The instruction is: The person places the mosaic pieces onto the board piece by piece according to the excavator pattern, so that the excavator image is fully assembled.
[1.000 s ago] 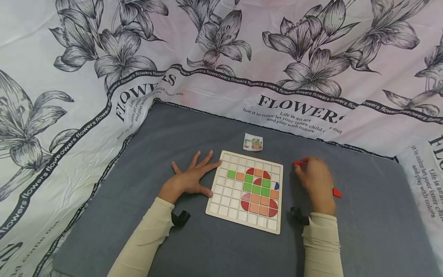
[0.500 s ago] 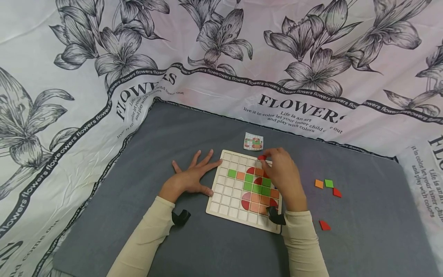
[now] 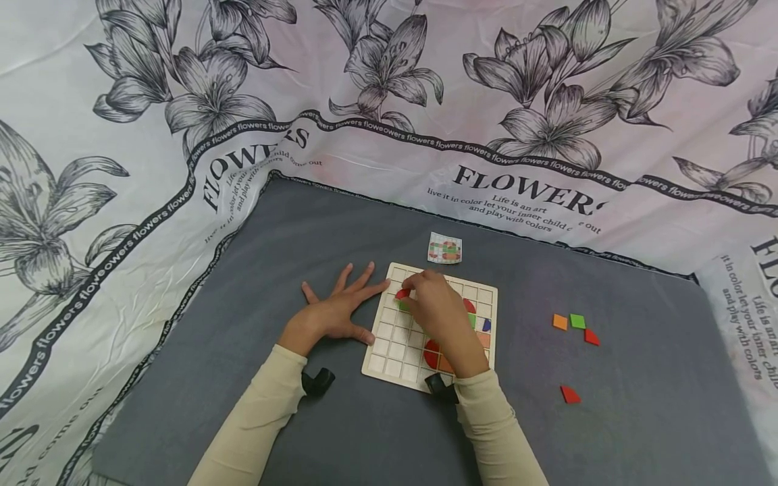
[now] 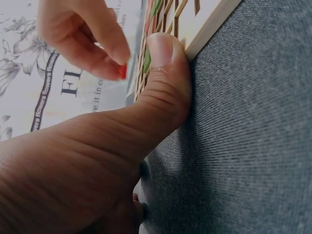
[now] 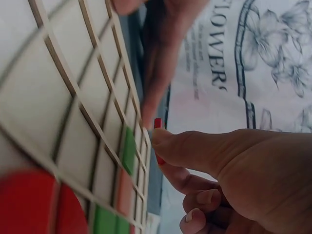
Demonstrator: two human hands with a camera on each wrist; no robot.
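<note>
A wooden grid board (image 3: 383, 351) lies on the grey cloth, with green, orange, red and blue tiles set in some of its cells. My right hand (image 3: 442, 317) pinches a red quarter-circle tile (image 3: 402, 294) between thumb and fingers, just above the board's upper left part beside a green tile (image 4: 147, 61). In the right wrist view that red tile (image 5: 157, 123) is held on edge, apart from the grid. My left hand (image 3: 337, 312) lies spread on the cloth, thumb and a fingertip touching the board's left edge. My right hand hides several tiles in the middle.
To the right lie a loose orange square (image 3: 560, 322), a green square (image 3: 577, 321) and two red quarter-circles, one (image 3: 592, 337) near the squares, another (image 3: 570, 395) nearer me. A small pattern card (image 3: 445, 248) lies behind the board. Flower-printed cloth (image 3: 389, 155) rises behind.
My right hand has carried the red tile leftward from the right side of the cloth, over the board's top right, to its upper left part. My left hand has stayed in place.
</note>
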